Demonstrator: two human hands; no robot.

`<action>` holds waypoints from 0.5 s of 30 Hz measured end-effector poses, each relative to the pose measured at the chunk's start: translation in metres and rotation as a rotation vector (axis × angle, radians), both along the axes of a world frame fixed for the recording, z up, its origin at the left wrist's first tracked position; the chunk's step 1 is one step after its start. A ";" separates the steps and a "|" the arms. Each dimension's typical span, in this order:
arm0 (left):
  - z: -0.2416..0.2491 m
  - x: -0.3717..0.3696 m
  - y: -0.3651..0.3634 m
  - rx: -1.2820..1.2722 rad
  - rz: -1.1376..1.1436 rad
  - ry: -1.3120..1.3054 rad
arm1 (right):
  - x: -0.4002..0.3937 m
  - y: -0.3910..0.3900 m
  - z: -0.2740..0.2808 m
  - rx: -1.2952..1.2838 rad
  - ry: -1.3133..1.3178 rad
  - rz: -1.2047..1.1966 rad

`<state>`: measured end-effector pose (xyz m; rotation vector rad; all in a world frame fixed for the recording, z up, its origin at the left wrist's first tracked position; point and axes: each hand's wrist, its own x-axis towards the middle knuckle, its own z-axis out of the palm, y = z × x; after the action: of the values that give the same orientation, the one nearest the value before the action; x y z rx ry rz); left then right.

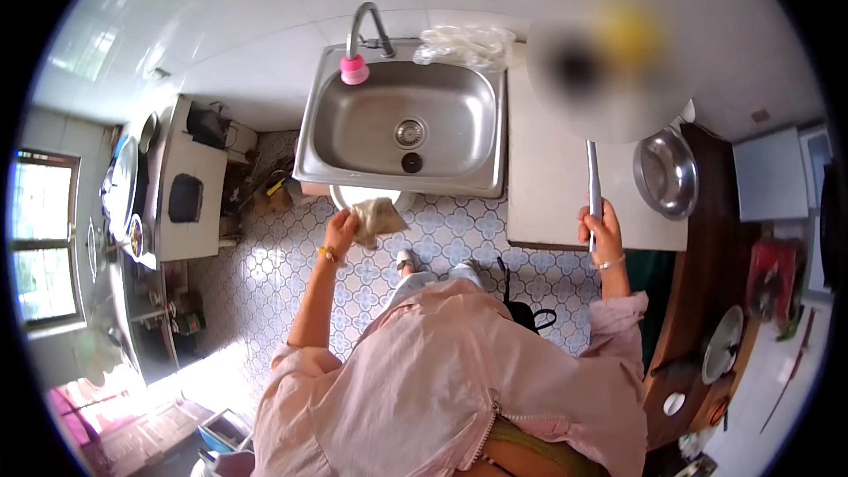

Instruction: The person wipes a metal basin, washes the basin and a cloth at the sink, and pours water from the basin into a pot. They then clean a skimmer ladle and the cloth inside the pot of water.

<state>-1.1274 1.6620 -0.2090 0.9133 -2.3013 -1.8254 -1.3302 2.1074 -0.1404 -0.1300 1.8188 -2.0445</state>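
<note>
My left hand (340, 234) pinches a crumpled beige-brown cloth (380, 218) by one end, in front of the sink's near edge. Below the cloth, a white round-rimmed vessel (340, 194) shows partly under the sink (309, 150). My right hand (602, 228) is wrapped round a long, slim silver-grey handle (593, 168) above the pale counter. The handle points away from me, and its far end meets a blurred patch, so I cannot make out what it belongs to. A metal bowl (667, 172) stands to the right of this hand.
A curved faucet (369, 13) with a pink nozzle (354, 71) rises behind the basin. Clear plastic bags (464, 46) lie at the sink's back right corner. The counter (543, 203) adjoins the sink. A tiled stove block (196, 177) is at left, a wooden surface (698, 291) at right.
</note>
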 end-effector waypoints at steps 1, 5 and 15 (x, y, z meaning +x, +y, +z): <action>0.001 -0.005 -0.008 0.088 0.058 0.072 | 0.009 -0.019 0.018 -0.054 -0.027 0.005; -0.001 -0.039 -0.038 0.506 0.166 0.161 | -0.007 -0.058 0.030 -0.303 -0.428 0.261; 0.003 -0.183 -0.044 0.762 -0.162 0.243 | 0.006 -0.111 0.038 -0.217 -0.479 0.007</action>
<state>-1.3101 1.6177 -0.2061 0.5010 -1.5651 -2.7667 -1.3243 1.9965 -0.1028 0.2714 1.3051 -2.0416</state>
